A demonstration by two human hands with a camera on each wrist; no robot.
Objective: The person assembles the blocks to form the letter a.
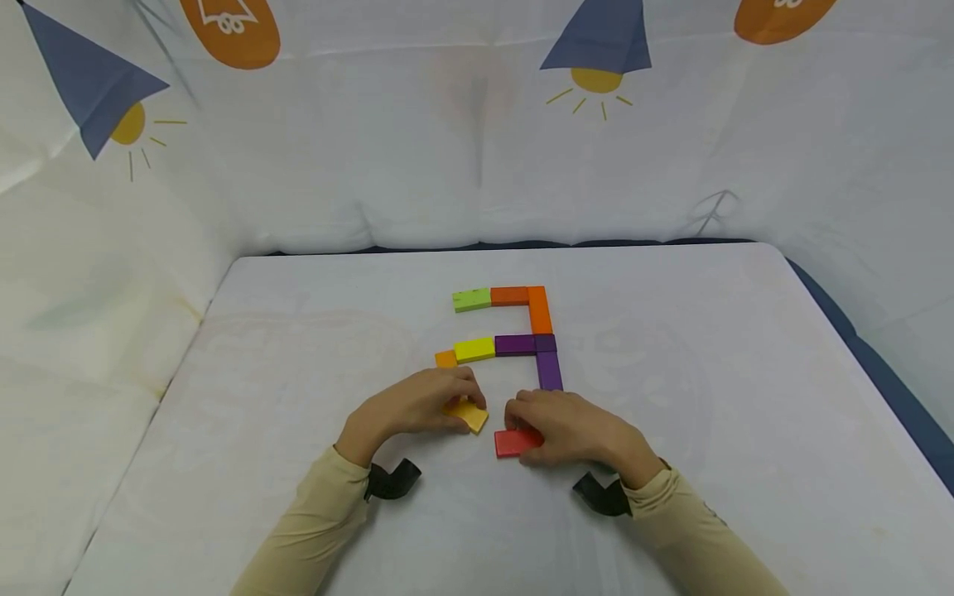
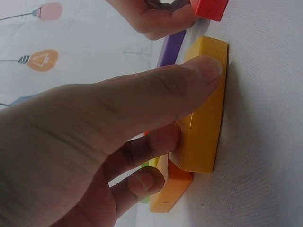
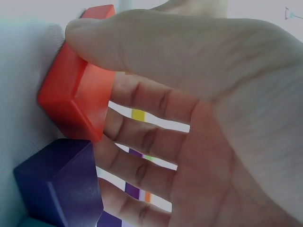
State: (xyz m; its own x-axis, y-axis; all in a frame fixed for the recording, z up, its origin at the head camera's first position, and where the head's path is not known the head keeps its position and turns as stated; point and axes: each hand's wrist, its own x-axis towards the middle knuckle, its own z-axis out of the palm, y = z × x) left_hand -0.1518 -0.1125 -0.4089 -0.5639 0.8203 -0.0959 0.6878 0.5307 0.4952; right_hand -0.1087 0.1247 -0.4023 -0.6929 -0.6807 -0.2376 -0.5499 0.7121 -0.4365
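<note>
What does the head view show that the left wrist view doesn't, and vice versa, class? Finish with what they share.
Only the head view shows the tan sleeves and the yellow lamp glow printed on the backdrop. Only the left wrist view shows the pink bulb print. Both show two hands: the left hand gripping a yellow-orange block, the right hand at a red block.
</note>
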